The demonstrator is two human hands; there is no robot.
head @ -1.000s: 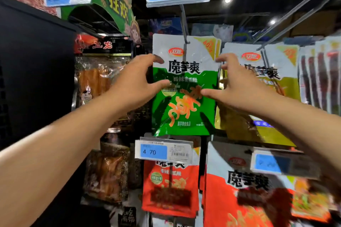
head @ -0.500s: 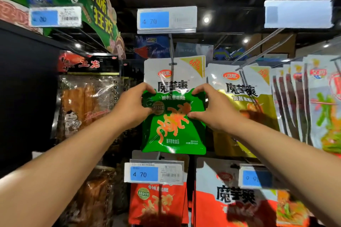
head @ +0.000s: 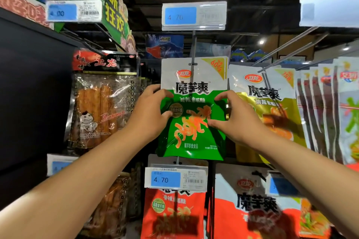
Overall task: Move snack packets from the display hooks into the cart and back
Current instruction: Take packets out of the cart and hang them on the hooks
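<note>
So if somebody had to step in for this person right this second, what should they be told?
Left hand: grips the left edge of the green snack packet.
Right hand: grips its right edge.
The packet hangs on the display hook under the 4.70 price tag.
Done: cannot tell; no cart is in view.
Left: probably slide the packet off the hook, or let go if it is being put back.
</note>
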